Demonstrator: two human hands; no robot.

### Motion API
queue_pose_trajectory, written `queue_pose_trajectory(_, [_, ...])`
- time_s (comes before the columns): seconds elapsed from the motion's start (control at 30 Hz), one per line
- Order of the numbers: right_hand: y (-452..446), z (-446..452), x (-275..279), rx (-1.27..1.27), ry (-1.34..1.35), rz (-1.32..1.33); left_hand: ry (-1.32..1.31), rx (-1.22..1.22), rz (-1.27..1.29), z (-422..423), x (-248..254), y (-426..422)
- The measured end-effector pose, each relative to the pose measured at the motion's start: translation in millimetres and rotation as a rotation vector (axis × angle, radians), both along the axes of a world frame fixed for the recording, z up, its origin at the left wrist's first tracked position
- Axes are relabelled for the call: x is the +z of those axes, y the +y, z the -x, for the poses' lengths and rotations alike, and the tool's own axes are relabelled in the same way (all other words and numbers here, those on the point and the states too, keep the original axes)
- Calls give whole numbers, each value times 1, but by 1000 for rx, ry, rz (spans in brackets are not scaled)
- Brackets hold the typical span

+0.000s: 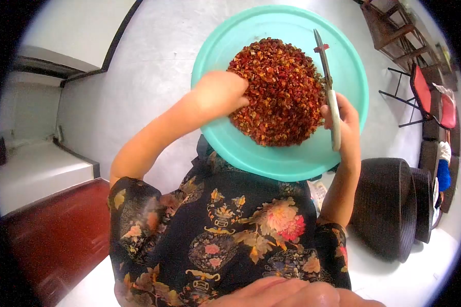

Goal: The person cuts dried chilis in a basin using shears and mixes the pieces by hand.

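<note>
A wide turquoise basin (351, 56) holds a mound of small chopped red-brown pieces (276, 92) that look like dried chili. My left hand (223, 92) is at the mound's left edge with its fingers curled in; what they hold, if anything, is hidden. At the basin's right side, my right hand (347, 115) grips scissors (334, 123) by their pale handle. The blades point away from me, over the right part of the basin, and look nearly together. A red scrap (321, 48) clings near their tips.
Under the basin is a grey floor (159, 51). To the right are dark woven seats (384, 204), a red folding chair (420, 92) and a wooden rack (394, 33). On the left are a white step (41, 169) and a dark red surface (56, 240).
</note>
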State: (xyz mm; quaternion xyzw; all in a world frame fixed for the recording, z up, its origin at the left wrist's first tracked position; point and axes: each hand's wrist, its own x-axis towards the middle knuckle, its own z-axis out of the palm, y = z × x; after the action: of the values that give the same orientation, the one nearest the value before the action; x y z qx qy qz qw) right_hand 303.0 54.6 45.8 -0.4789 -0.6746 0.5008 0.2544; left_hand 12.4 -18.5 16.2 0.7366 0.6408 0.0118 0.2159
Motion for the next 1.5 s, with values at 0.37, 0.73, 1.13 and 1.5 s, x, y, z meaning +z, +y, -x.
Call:
queue_pose_trajectory(0.37, [8, 1, -10, 24, -3, -12, 210, -357, -56, -13, -15, -37])
queue_pose_trajectory(0.73, [-16, -7, 8, 56, -53, 66, -638, -130, -140, -14, 21, -15])
queue_pose_trajectory(1.13, [-33, -18, 13, 285, -251, -80, -1828, 727, 376, -34, 25, -10])
queue_pose_trajectory(1.5, [-30, -2, 29, 330, -417, -162, -1620, 514, 455, -34, 2, 1])
